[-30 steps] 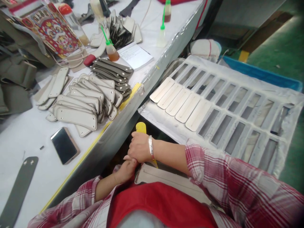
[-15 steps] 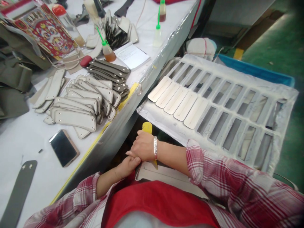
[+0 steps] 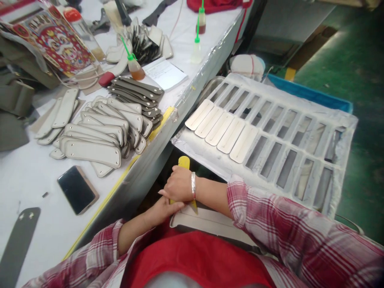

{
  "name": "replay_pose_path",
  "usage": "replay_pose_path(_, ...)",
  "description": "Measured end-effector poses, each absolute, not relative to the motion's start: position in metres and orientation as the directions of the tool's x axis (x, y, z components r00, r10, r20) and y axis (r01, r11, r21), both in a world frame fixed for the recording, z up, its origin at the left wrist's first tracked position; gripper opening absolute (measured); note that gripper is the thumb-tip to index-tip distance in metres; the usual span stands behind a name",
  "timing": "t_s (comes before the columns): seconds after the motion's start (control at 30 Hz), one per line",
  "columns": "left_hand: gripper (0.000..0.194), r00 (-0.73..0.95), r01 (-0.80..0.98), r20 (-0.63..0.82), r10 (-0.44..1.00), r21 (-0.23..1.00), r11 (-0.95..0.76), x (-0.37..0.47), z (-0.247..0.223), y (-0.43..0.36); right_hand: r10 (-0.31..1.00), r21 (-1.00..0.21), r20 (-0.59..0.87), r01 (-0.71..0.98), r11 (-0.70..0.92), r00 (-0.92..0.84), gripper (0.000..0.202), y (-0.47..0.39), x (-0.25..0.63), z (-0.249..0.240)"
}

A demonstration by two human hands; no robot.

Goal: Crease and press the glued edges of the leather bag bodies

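My right hand [image 3: 179, 184], wearing a silver bracelet, is closed around a yellow tool [image 3: 184, 161]. The tool's rounded end sticks out above the fist and a pointed yellow part shows below it; the rest is hidden. Just under that fist, my left hand [image 3: 163, 210] grips the near-left end of a long off-white strip [image 3: 210, 221], thumb on top and the other fingers out of sight. The strip lies across my lap against the red apron [image 3: 192, 260]. Both hands touch or nearly touch.
To the right, a white slotted rack [image 3: 210, 158] carries several off-white pieces [image 3: 225, 131]. On the left table lie a pile of off-white straps [image 3: 93, 150], dark straps [image 3: 135, 90], a phone [image 3: 77, 190], a green-tipped bottle [image 3: 135, 68] and a notebook [image 3: 166, 74]. A blue bin [image 3: 309, 94] sits behind the rack.
My left thumb has stretched further right beneath my right fist. The view has shifted slightly; the right hand keeps its grip on the yellow tool.
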State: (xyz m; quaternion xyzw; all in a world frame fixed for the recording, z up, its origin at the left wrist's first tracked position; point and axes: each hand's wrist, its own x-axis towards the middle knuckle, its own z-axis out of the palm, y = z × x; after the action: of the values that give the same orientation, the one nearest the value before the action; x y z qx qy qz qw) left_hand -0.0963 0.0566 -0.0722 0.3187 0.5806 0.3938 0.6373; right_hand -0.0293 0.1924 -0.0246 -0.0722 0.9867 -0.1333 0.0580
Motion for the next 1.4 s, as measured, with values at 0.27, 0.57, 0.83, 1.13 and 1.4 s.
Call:
replay_pose_path(0.27, 0.048, 0.100, 0.023, -0.464, 0.880, 0.885, 0.464, -0.090, -0.058, 0.078, 0.075, -0.247, -0.111, 0.100, 0.964, -0.991, 0.055, 0.191, 0.001, -0.027)
replay_pose_path(0.57, 0.064, 0.234, 0.059, -0.356, 0.905, 0.934, 0.352, -0.089, -0.048, 0.092, 0.228, -0.190, -0.136, 0.251, 0.949, -0.964, 0.039, 0.184, 0.034, -0.015)
replay_pose_path(0.83, 0.070, 0.335, -0.259, -0.298, 0.894, 0.883, 0.391, -0.124, -0.054, 0.039, 0.518, 0.001, -0.252, 0.535, 0.845, -0.817, 0.056, 0.183, 0.071, 0.001)
replay_pose_path(1.13, 0.050, 0.202, -0.166, -0.319, 0.926, 0.921, 0.353, -0.108, -0.052, 0.059, 0.657, 0.086, -0.274, 0.663, 0.744, -0.702, 0.061, 0.162, 0.074, 0.017)
replay_pose_path(1.4, 0.042, 0.182, 0.126, -0.301, 0.936, 0.951, 0.281, -0.104, -0.038, 0.067, 0.781, 0.015, -0.204, 0.796, 0.605, -0.590, 0.051, 0.145, 0.111, 0.034)
